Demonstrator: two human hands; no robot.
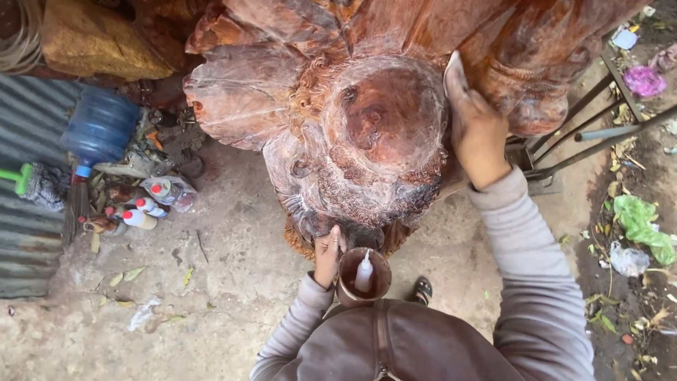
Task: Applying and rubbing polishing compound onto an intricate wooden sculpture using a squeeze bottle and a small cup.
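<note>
- Right hand [478, 134]: it lay flat, fingers together and extended, pressing a small pale sheet, seemingly sandpaper [453, 73], against the side of the rounded head of a large reddish wood carving [352, 134]. The sheet's upper edge stood clear above the fingertips; the rest was covered by the palm.
- Left hand [326, 254]: it was closed around the rim of a small brown cup [362, 276], thumb on the near side, holding it just below the lower edge of the carving. The fingertips appeared to touch the carved surface, though this could not be told for certain.
- Cup contents: a small white squeeze bottle [364, 271] with a pointed nozzle stood upright inside the cup, beside the left hand.
- Carving: it filled the space between and above both hands, its surface rough with curled relief and pale scratch marks, and it rested on a concrete floor [226, 282].
- Sleeves: both arms wore grey-brown sleeves [525, 261].
- Far left of the left hand: a blue water jug [101, 129], several red-capped bottles [144, 212] and a green-handled brush [28, 180] lay against a corrugated metal sheet [28, 247].
- Right of the right hand: a metal frame [599, 127] stood close by, with scattered litter [638, 222] beyond it.
</note>
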